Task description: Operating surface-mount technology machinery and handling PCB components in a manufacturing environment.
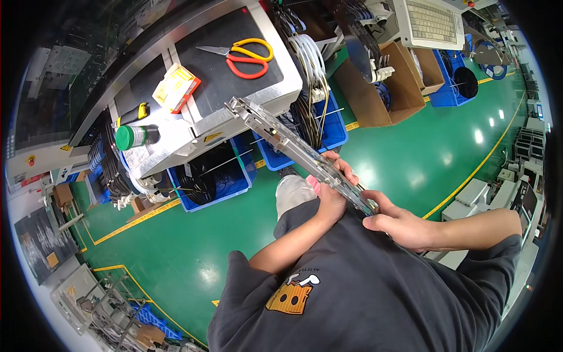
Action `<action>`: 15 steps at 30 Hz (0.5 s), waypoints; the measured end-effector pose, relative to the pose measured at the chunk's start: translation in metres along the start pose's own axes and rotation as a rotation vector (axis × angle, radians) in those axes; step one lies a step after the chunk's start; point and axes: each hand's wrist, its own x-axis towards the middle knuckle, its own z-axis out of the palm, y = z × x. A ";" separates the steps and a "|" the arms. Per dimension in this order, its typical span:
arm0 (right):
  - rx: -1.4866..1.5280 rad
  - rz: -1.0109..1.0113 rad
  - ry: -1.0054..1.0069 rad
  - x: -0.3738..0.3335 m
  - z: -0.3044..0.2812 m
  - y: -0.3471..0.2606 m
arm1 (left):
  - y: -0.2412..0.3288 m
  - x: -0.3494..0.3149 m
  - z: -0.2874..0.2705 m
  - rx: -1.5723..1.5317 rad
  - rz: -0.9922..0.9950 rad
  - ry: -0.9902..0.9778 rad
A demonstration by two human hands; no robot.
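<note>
A long, narrow metal tape feeder (293, 145) slants across the front of my body, its far end pointing up and left toward the machine. My left hand (333, 199) is wrapped round its lower middle, fingers curled over the far side. My right hand (402, 226) grips its near end, with the thumb on top. The far end hangs in the air by the corner of the machine's work surface (234, 88). On that surface lie scissors (249, 57) with one yellow and one red handle, and a yellow, white and red small box (177, 88).
A yellow and black utility knife (134, 114) and a green-lidded jar (130, 138) sit on the machine's left part. Below are blue bins (220, 196) with black reels and cables. Cardboard boxes (375, 100) stand on the green floor (404, 158). A keyboard (431, 23) is at the upper right.
</note>
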 end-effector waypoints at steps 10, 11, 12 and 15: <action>0.026 -0.017 -0.006 0.004 -0.003 0.002 | -0.002 0.001 -0.001 0.057 -0.012 0.020; 0.033 -0.022 -0.006 0.004 -0.003 0.002 | -0.001 0.001 0.000 0.077 -0.018 0.031; 0.040 -0.026 -0.006 0.004 -0.003 0.002 | 0.000 0.001 0.001 0.077 -0.018 0.029; 0.052 -0.028 -0.002 0.004 -0.002 0.000 | 0.002 0.001 0.004 0.072 -0.039 0.055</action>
